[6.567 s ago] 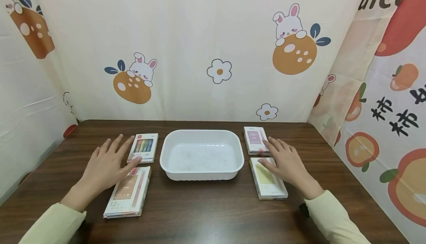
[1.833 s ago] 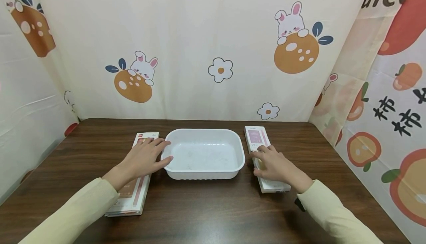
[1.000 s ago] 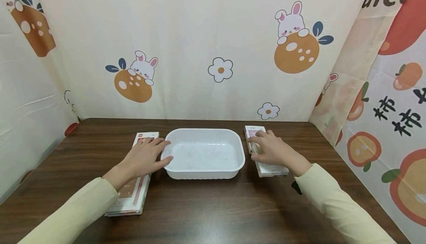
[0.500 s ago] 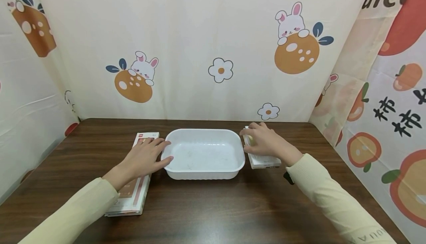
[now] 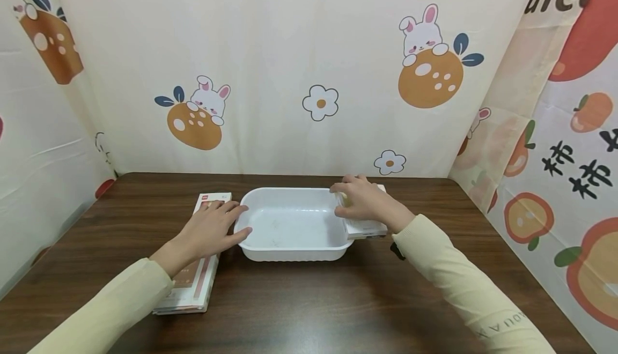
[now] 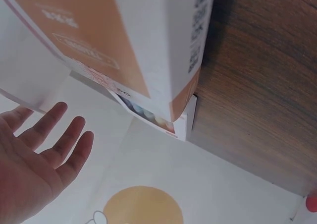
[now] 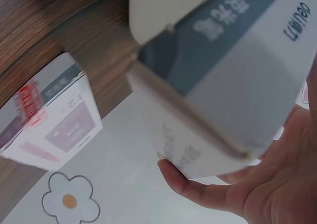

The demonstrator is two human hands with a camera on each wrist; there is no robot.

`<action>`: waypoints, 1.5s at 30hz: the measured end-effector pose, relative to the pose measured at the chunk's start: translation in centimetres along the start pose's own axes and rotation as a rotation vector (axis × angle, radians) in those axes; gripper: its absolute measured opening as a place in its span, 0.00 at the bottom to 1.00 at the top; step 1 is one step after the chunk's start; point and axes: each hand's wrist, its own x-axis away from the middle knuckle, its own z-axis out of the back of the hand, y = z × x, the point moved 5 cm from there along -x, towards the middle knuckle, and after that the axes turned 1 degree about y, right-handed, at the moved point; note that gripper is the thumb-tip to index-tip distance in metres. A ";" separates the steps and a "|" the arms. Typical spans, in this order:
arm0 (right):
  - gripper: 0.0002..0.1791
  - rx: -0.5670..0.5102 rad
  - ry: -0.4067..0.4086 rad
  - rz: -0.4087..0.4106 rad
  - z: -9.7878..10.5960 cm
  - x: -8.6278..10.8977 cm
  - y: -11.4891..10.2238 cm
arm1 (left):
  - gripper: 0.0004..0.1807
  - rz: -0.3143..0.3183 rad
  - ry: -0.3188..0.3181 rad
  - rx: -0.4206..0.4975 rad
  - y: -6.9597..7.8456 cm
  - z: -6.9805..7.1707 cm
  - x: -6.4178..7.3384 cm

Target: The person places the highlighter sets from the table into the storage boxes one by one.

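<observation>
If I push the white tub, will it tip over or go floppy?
Probably not: the white tub looks low and wide. It would likely slide, since the table looks smooth and shiny. It seems stiff, because its sides hold a neat, even shape.

And there's a wide lane here, bare surface (image 5: 299,311) all along the front of the white plastic tray (image 5: 289,255)! From above, the tray's middle lies uncovered, but the left hand (image 5: 207,230) bars its left rim, and the right hand (image 5: 362,201) with a yellow-labelled box (image 5: 365,229) blocks the right. Purple-labelled box (image 7: 74,127) just beyond; behind, the printed curtain (image 5: 270,48) leaves only a thin strip.
</observation>
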 end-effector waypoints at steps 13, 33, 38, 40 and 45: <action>0.26 -0.018 -0.054 -0.058 -0.5 -2.2 -1.8 | 0.32 0.006 -0.004 0.011 -0.1 -0.1 -0.1; 0.26 -0.015 -0.071 -0.057 -1.8 -3.9 -4.9 | 0.32 -0.006 0.009 0.002 -0.1 -0.1 0.0; 0.27 -0.005 -0.067 -0.067 -2.5 -3.8 -4.9 | 0.31 -0.007 0.010 0.006 0.0 -0.1 0.0; 0.27 -0.003 -0.062 -0.070 -2.8 -3.7 -4.9 | 0.31 -0.010 0.014 0.007 0.0 -0.1 0.0; 0.27 0.016 -0.051 -0.058 -3.6 -3.6 -4.8 | 0.31 -0.012 0.019 0.004 0.0 -0.1 0.0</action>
